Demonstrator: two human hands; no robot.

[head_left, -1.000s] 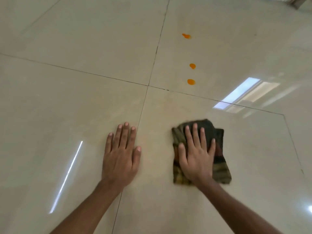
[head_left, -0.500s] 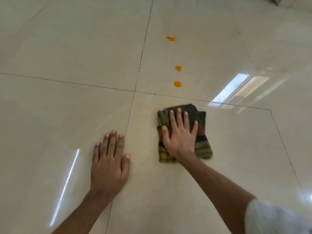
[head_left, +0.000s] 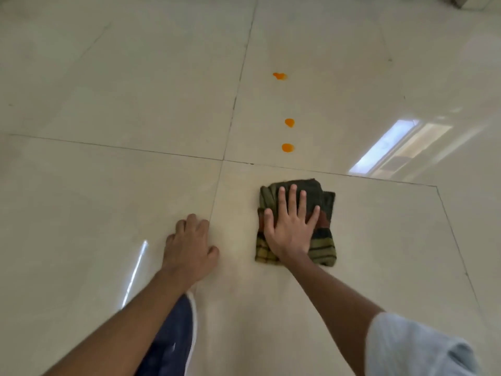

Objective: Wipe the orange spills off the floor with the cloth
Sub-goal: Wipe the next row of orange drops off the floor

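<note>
- Thin dark grout lines (head_left: 235, 99) are crossing in a plus left of centre, one running toward the far end, one running side to side.
- Another grout line (head_left: 458, 245) is slanting down the right side.
- Bright window reflection (head_left: 393, 147) is glaring at mid right, bluish-white on its left, beige on its right.
- Narrow light streak (head_left: 134, 272) is shining at lower left, tilted.
- Dark blue fabric (head_left: 173, 340) with a white edge is showing at bottom centre; garment type unclear.
- Pale grey sleeve (head_left: 414, 348) is filling the bottom right corner, blurred.
- Dim boxy object (head_left: 471, 1) is getting cut off at the top right corner; cannot identify it.
- Small dark speck (head_left: 389, 60) is sitting at upper right.
</note>
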